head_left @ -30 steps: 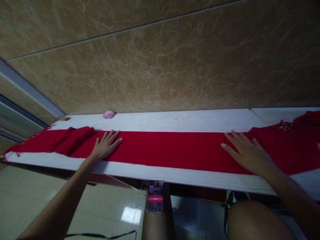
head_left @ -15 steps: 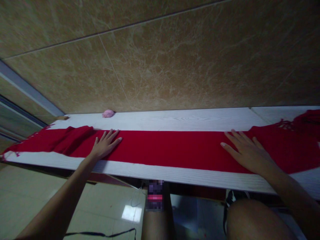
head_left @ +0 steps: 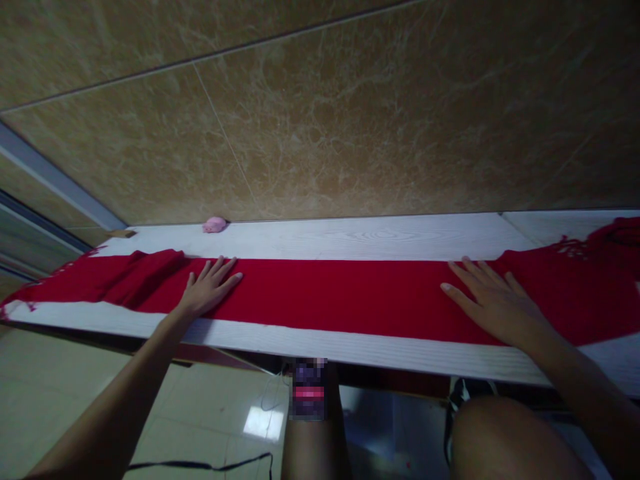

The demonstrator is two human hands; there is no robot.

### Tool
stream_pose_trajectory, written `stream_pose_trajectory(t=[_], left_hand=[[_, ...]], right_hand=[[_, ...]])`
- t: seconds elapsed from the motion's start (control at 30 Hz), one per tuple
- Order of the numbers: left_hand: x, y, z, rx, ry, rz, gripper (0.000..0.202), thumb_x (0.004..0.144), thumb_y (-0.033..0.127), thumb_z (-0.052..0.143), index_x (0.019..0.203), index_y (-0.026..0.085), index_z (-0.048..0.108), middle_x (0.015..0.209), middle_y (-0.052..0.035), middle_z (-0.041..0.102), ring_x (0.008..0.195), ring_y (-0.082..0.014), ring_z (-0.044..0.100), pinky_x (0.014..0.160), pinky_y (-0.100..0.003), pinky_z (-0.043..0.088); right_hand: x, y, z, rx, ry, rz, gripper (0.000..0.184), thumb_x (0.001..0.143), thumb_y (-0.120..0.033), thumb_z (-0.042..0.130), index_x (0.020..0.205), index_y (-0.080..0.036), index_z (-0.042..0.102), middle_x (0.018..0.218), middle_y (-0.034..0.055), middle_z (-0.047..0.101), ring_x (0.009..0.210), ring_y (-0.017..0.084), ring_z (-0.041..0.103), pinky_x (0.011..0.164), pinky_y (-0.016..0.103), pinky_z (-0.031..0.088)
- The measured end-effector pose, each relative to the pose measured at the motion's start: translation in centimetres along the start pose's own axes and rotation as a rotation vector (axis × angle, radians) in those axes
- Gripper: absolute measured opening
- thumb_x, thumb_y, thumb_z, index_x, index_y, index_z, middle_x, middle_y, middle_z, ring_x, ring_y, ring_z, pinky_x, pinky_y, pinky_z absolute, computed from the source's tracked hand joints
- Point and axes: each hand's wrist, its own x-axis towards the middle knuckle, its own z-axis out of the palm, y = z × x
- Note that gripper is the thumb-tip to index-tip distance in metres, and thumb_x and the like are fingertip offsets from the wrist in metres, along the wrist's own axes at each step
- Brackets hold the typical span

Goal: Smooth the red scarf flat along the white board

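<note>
A long red scarf lies stretched along a narrow white wooden table. My left hand rests flat on the scarf left of centre, fingers spread. Further right, my right hand also presses flat on the cloth with fingers apart. The scarf bunches in folds at the left end and at the right end, where a fringe shows.
A small pink object sits at the table's back edge against the brown tiled wall. My knees show below the table's front edge. A black cable lies on the tiled floor.
Both hands stay flat on the scarf in nearly the same spots. The view has shifted slightly, nothing else moved.
</note>
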Motion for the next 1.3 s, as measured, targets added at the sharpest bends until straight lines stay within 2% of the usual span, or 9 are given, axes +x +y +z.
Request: stream_pose_trajectory(t=[0.13, 0.33, 0.6, 0.7, 0.9, 1.0, 1.2, 1.3], left_hand=[[-0.01, 0.03, 0.0, 0.006, -0.009, -0.002, 0.086, 0.103, 0.067, 0.02, 0.177, 0.024, 0.027, 0.184, -0.0088, 0.016, 0.17, -0.0411, 0.013, 0.132, -0.073, 0.017], [0.07, -0.15, 0.16, 0.007, 0.012, -0.002, 0.085, 0.103, 0.07, 0.021, 0.176, 0.029, 0.029, 0.184, -0.0053, 0.02, 0.17, -0.0411, 0.017, 0.132, -0.071, 0.021], [0.28, -0.49, 0.5, 0.004, 0.055, 0.016, 0.081, 0.103, 0.068, 0.026, 0.174, 0.031, 0.035, 0.182, -0.0065, 0.027, 0.168, -0.0427, 0.022, 0.13, -0.073, 0.026], [0.28, -0.52, 0.47, 0.007, 0.05, 0.008, 0.081, 0.103, 0.069, 0.026, 0.174, 0.032, 0.035, 0.183, -0.0046, 0.026, 0.168, -0.0427, 0.021, 0.13, -0.072, 0.026], [0.18, -0.34, 0.33, -0.028, 0.044, 0.017, 0.08, 0.104, 0.066, 0.027, 0.175, 0.029, 0.035, 0.182, -0.0065, 0.024, 0.168, -0.0441, 0.019, 0.13, -0.076, 0.021], [0.14, -0.2, 0.27, -0.027, 0.022, -0.004, 0.081, 0.104, 0.065, 0.027, 0.176, 0.027, 0.032, 0.183, -0.006, 0.019, 0.169, -0.0423, 0.015, 0.132, -0.075, 0.018], [0.02, 0.12, 0.02, 0.02, 0.005, -0.024, 0.08, 0.104, 0.064, 0.024, 0.176, 0.03, 0.029, 0.184, -0.0031, 0.018, 0.17, -0.0381, 0.015, 0.134, -0.07, 0.021], [-0.08, 0.25, -0.12, 0.024, -0.007, -0.031, 0.082, 0.104, 0.065, 0.022, 0.177, 0.029, 0.026, 0.184, -0.0031, 0.016, 0.17, -0.0378, 0.013, 0.134, -0.069, 0.019]], right_hand=[[-0.07, 0.13, 0.11, -0.003, 0.014, -0.008, 0.08, 0.104, -0.067, 0.028, 0.163, -0.018, 0.054, 0.171, 0.014, 0.046, 0.16, 0.041, 0.039, 0.127, 0.069, 0.034], [-0.03, 0.25, 0.22, -0.018, 0.005, -0.006, 0.083, 0.103, -0.069, 0.026, 0.163, -0.02, 0.055, 0.172, 0.0129, 0.047, 0.159, 0.04, 0.04, 0.127, 0.068, 0.035], [-0.01, 0.26, 0.13, -0.018, 0.017, -0.014, 0.081, 0.104, -0.069, 0.027, 0.162, -0.021, 0.056, 0.171, 0.013, 0.048, 0.159, 0.04, 0.041, 0.127, 0.068, 0.036], [0.0, 0.36, 0.21, -0.01, 0.026, -0.015, 0.08, 0.103, -0.069, 0.029, 0.162, -0.021, 0.056, 0.17, 0.0129, 0.049, 0.158, 0.041, 0.042, 0.126, 0.069, 0.037], [-0.07, 0.28, 0.27, 0.001, 0.025, -0.015, 0.083, 0.103, -0.07, 0.027, 0.162, -0.019, 0.056, 0.17, 0.0136, 0.048, 0.158, 0.04, 0.042, 0.127, 0.068, 0.036], [-0.07, 0.28, 0.25, 0.0, 0.042, -0.017, 0.082, 0.103, -0.07, 0.028, 0.162, -0.021, 0.056, 0.17, 0.0126, 0.049, 0.158, 0.04, 0.042, 0.126, 0.068, 0.037], [-0.05, 0.09, -0.02, 0.012, -0.006, -0.001, 0.084, 0.102, -0.069, 0.028, 0.162, -0.017, 0.055, 0.172, 0.0142, 0.046, 0.159, 0.04, 0.04, 0.128, 0.068, 0.035], [-0.06, -0.01, 0.1, 0.047, 0.015, 0.006, 0.082, 0.101, -0.07, 0.032, 0.161, -0.019, 0.057, 0.171, 0.014, 0.048, 0.159, 0.04, 0.04, 0.128, 0.067, 0.034]])
